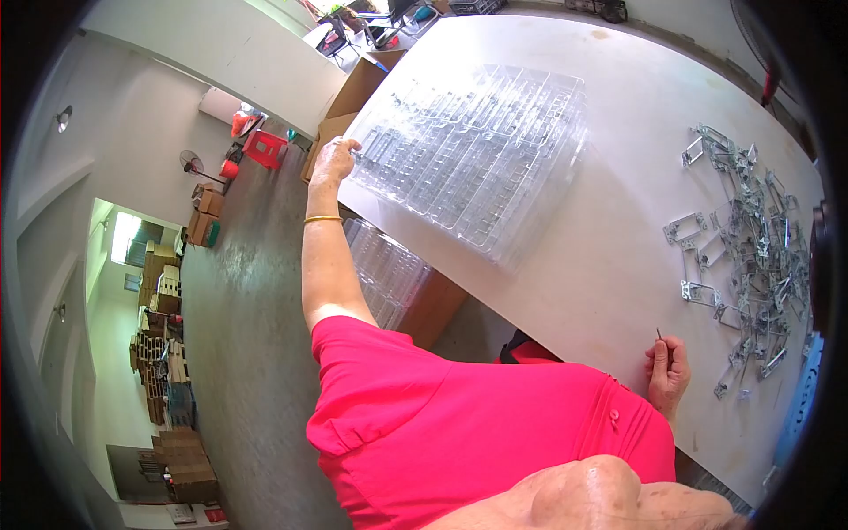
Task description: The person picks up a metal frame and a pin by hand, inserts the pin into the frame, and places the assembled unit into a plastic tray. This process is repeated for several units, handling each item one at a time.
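Observation:
A stack of clear plastic trays with rows of narrow compartments lies on the white table, and small metal parts show in some rows. At its left corner is my left hand, fingers bent and pinched together against the tray edge; what is between them is too small to make out. My right hand rests by the table's near edge, closed on a short thin dark rod that sticks up past the fingers. Just beyond it spreads a loose heap of silvery metal brackets.
More clear trays sit on a brown carton below the table's left edge. An open cardboard box stands at the far left corner. A blue object borders the table on the right. Bare table surface lies between trays and brackets.

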### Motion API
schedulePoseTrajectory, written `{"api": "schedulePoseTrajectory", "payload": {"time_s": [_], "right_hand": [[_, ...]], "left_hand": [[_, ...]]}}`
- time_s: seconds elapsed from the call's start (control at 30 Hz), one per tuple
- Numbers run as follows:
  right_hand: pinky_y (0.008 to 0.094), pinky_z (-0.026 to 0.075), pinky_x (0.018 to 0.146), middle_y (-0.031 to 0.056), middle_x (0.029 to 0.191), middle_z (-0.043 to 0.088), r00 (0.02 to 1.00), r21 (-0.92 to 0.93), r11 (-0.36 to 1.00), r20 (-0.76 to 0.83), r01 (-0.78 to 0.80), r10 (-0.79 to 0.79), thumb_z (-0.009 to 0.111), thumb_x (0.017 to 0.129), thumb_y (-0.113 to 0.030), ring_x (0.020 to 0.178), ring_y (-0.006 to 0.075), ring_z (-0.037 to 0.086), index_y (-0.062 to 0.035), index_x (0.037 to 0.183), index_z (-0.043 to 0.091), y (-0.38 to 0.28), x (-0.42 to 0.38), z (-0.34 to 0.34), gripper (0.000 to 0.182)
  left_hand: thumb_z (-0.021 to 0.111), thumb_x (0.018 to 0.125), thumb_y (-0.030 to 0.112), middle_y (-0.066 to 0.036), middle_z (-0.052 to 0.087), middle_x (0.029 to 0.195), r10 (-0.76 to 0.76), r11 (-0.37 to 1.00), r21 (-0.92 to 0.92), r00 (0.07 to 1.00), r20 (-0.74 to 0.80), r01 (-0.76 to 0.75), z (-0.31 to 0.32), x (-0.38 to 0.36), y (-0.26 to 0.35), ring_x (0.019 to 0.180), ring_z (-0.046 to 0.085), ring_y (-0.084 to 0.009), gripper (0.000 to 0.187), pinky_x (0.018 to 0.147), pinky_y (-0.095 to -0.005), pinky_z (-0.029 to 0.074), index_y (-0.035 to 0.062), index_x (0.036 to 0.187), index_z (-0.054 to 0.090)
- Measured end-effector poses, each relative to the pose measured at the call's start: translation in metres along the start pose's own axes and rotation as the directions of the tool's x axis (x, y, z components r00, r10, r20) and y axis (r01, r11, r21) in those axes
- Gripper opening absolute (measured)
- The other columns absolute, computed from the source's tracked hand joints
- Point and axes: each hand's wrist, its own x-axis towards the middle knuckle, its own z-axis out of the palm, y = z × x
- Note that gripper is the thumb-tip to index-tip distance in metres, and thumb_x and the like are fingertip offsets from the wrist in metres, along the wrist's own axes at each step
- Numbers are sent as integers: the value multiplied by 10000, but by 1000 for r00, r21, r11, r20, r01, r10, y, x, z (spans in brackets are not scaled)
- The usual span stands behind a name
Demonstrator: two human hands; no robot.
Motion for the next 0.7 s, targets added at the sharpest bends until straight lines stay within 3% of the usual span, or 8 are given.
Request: {"api": "schedulePoseTrajectory", "payload": {"time_s": [0.17, 0.27, 0.37, 0.43, 0.5, 0.57, 0.63, 0.7], "right_hand": [[222, 450, 587, -8, 789, 615, 1000, -4, 1000, -16, 17, -17, 590, 1043, -170, 648, 64, 528, -64, 1023, 610, 2, -1, 0, 110], [230, 463, 592, 4, 782, 629, 999, -29, 999, -47, 26, -28, 589, 1035, -140, 649, 68, 550, -53, 1013, 624, 3, -1, 1, 96], [239, 474, 594, 16, 777, 642, 998, -112, 993, -49, 45, -51, 594, 1020, -111, 650, 73, 573, -43, 1002, 634, -11, -2, 3, 81], [245, 480, 594, 22, 776, 646, 995, -160, 984, -43, 80, -88, 599, 1013, -105, 650, 76, 583, -38, 998, 634, -9, -2, 1, 77], [245, 482, 593, 20, 776, 646, 993, -129, 988, -68, 87, -96, 598, 1015, -108, 649, 77, 583, -39, 999, 633, -10, -3, 3, 79], [245, 483, 593, 18, 776, 646, 990, -88, 989, -70, 119, -126, 598, 1016, -112, 647, 77, 582, -40, 1000, 631, -13, -3, 2, 81], [242, 485, 593, 19, 778, 646, 994, 0, 995, -42, 100, -100, 594, 1025, -121, 649, 75, 584, -40, 997, 624, -15, -3, 2, 90], [239, 486, 590, 19, 779, 647, 993, 27, 995, -72, 95, -93, 590, 1033, -133, 648, 74, 582, -40, 1002, 618, -18, -5, 1, 102]], "left_hand": [[494, 909, -7, -187, 654, 1264, 11, 1000, 23, 1000, -14, -11, 4, 5, -4, 1204, 623, -342, 376, 1054, -423, 480, 141, 1156, 737], [462, 915, 26, -193, 660, 1230, 83, 989, 133, 979, -185, -59, -9, 4, 12, 1148, 638, -356, 367, 1013, -434, 497, 102, 1185, 698], [467, 919, 39, -198, 668, 1192, 248, 969, 84, 903, -352, -234, -39, -6, 54, 1103, 645, -363, 327, 966, -445, 508, 60, 1161, 687], [507, 924, 32, -185, 685, 1139, 261, 959, 15, 856, -447, -284, -79, -46, 131, 1078, 649, -365, 272, 931, -454, 514, 45, 1130, 684], [561, 909, 11, -168, 695, 1071, 455, 860, 122, 636, -623, -496, -96, -86, 192, 1043, 651, -363, 239, 909, -446, 524, 32, 1117, 677], [613, 920, -14, -158, 706, 1075, 501, 799, 81, 585, -637, -595, -105, -144, 258, 1010, 674, -352, 213, 889, -433, 535, 17, 1113, 699], [649, 881, -37, -145, 717, 1076, 580, 584, -79, 483, -656, -808, -84, -184, 303, 1015, 689, -323, 234, 880, -417, 547, 21, 1098, 714], [648, 862, -8, -142, 695, 1059, 568, 360, -315, 474, -673, -878, -55, -206, 352, 981, 671, -322, 219, 860, -415, 537, 9, 1074, 699]]}}
